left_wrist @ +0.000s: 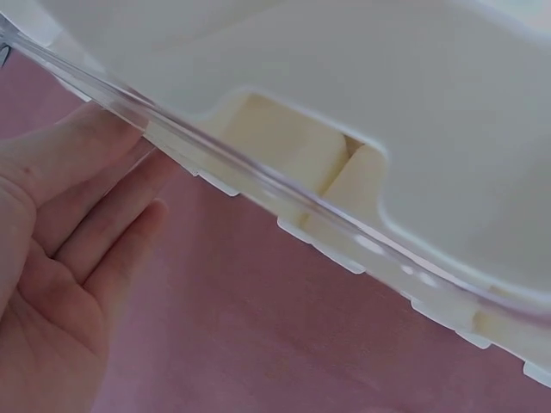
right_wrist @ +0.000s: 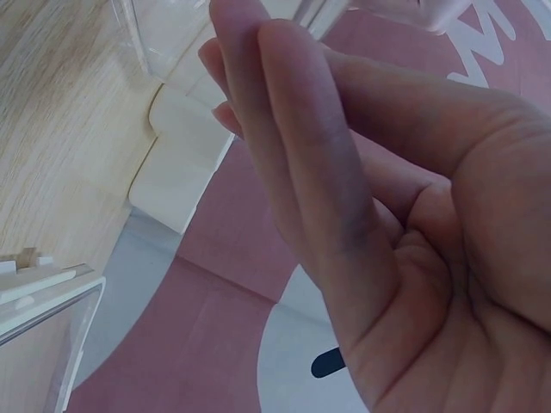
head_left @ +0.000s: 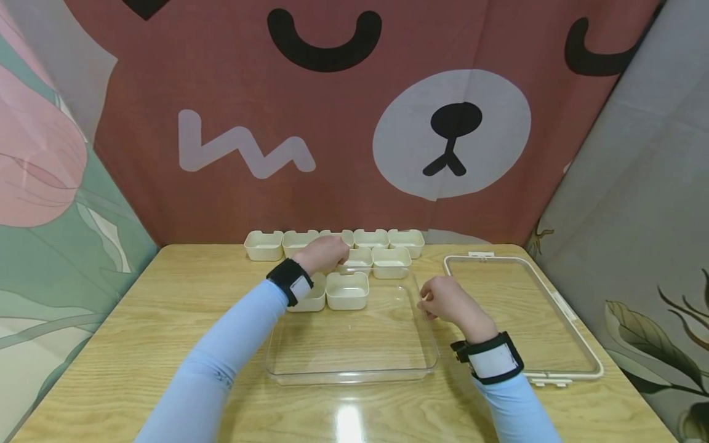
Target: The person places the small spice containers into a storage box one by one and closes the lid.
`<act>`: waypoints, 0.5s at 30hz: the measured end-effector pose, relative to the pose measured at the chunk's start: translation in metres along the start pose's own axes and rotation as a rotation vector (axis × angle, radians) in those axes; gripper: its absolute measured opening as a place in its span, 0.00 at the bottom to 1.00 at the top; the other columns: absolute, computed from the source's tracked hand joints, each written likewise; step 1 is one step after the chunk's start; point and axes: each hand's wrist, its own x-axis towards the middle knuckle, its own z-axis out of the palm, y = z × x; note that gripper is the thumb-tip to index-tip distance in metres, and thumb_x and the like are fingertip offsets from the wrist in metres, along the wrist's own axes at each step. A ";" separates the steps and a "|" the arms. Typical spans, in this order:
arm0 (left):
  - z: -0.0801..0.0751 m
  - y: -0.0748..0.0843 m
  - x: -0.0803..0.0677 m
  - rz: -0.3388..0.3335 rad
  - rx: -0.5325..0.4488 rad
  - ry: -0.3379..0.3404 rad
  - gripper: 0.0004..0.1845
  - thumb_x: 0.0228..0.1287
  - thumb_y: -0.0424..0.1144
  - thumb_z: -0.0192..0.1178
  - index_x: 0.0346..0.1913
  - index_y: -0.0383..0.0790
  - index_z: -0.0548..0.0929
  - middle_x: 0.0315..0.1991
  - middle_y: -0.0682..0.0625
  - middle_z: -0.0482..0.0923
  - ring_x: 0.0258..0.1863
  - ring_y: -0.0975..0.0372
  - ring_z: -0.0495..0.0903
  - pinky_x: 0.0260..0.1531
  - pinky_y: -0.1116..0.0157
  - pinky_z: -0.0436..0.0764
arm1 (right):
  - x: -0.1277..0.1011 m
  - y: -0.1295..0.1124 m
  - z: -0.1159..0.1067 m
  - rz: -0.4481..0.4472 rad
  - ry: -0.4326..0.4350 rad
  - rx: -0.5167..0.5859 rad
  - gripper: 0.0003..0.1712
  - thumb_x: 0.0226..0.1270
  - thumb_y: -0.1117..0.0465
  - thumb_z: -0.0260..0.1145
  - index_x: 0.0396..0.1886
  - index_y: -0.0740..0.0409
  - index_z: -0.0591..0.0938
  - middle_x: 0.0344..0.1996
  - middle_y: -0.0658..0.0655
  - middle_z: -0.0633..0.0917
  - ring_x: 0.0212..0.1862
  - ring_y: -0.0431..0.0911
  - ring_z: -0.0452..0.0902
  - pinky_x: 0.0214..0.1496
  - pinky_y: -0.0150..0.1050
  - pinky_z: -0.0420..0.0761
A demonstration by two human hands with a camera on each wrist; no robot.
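A clear plastic tray [head_left: 354, 373] lies in the middle of the wooden table. Several small cream bins sit in its far half, among them one [head_left: 347, 290] near the middle. My left hand [head_left: 324, 253] reaches over the tray's far left corner. In the left wrist view its fingers [left_wrist: 82, 202] lie straight, their tips against a cream bin [left_wrist: 284, 151] by the clear rim. My right hand [head_left: 443, 299] hovers at the tray's right rim, loosely curled and holding nothing. In the right wrist view its fingers [right_wrist: 293, 172] are together with nothing in them.
A row of cream bins [head_left: 263, 245] stands behind the tray along the table's far edge. A clear lid with a white frame [head_left: 565, 311] lies flat to the right. Printed fabric walls close in the table [head_left: 166, 320] on three sides.
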 end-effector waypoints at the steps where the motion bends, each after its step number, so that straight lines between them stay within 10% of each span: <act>1: 0.001 0.000 0.000 0.000 -0.001 0.003 0.22 0.47 0.19 0.49 0.09 0.48 0.60 0.14 0.56 0.47 0.17 0.64 0.49 0.18 0.69 0.48 | 0.000 0.000 0.000 0.002 0.000 0.005 0.14 0.60 0.66 0.66 0.42 0.72 0.82 0.24 0.57 0.86 0.22 0.41 0.81 0.28 0.37 0.81; 15: -0.004 0.003 -0.003 0.007 0.045 0.025 0.22 0.50 0.19 0.51 0.10 0.48 0.62 0.15 0.56 0.50 0.17 0.65 0.51 0.19 0.69 0.49 | -0.001 -0.002 -0.001 0.000 0.002 0.000 0.13 0.60 0.66 0.66 0.42 0.72 0.82 0.24 0.58 0.86 0.22 0.41 0.81 0.28 0.37 0.80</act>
